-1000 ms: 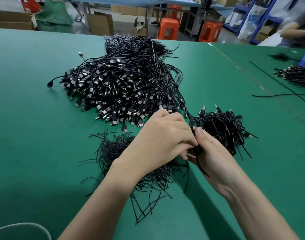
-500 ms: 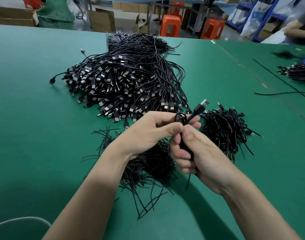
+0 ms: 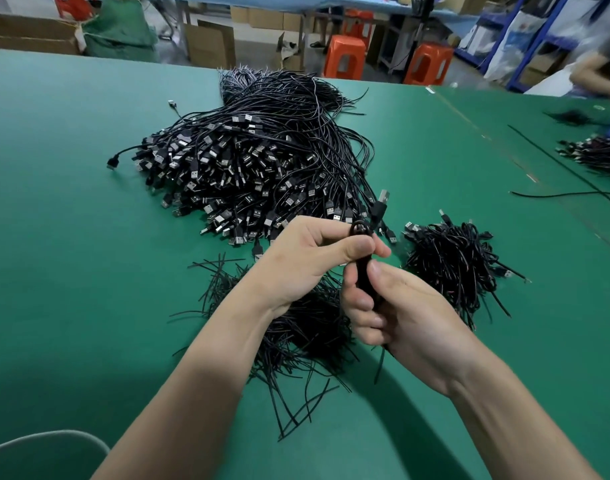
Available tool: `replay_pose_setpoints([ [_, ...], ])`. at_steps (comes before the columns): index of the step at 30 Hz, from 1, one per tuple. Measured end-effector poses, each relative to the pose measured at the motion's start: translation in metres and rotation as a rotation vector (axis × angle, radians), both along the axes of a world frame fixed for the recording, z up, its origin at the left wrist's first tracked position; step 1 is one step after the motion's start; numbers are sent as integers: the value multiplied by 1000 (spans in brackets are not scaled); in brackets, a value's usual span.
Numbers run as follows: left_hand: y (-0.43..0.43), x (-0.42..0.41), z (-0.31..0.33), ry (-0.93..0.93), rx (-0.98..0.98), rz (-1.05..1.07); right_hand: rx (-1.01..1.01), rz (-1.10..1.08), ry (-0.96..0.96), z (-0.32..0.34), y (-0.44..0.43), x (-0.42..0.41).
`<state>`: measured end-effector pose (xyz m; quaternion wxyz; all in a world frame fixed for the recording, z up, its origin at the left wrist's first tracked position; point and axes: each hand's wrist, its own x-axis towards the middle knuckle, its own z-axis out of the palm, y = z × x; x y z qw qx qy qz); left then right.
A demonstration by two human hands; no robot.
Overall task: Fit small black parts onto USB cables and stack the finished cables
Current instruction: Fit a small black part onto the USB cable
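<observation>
Both hands hold one coiled black USB cable (image 3: 363, 271) above the green table (image 3: 71, 271). My left hand (image 3: 310, 258) pinches the top loop of the coil between thumb and fingers. Lower down, my right hand (image 3: 397, 317) grips the bundled part, and a loose tail hangs below the palm. The cable's USB plug (image 3: 381, 202) sticks up to the right of the loop. A big heap of loose USB cables (image 3: 248, 168) lies behind the hands. A small stack of coiled cables (image 3: 459, 265) sits to the right. Thin black ties (image 3: 296, 334) lie scattered under my forearms.
Another cable pile (image 3: 597, 157) and a single stray cable (image 3: 566, 194) lie at the far right, where another person's arm (image 3: 594, 77) shows. Orange stools (image 3: 345, 57) and cardboard boxes (image 3: 210, 43) stand beyond the table's far edge. A grey rim (image 3: 47, 441) sits at the bottom left.
The hands lifted the coil off the area by the small stack and turned it upright. The plug now points up, and my left hand shifted from covering the coil to pinching its top loop.
</observation>
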<state>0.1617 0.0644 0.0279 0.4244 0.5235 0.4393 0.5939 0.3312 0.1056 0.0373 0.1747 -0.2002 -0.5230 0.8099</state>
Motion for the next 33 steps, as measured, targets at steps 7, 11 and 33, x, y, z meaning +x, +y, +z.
replay_pose_setpoints([
  [7,5,10,-5,2,-14,54,324,-152,-130,-6,-2,3],
  [11,6,-6,-7,520,-74,179,430,-361,-150,-10,1,7],
  [33,-2,-31,-20,1445,-462,180,729,-328,-499,-11,-4,8],
])
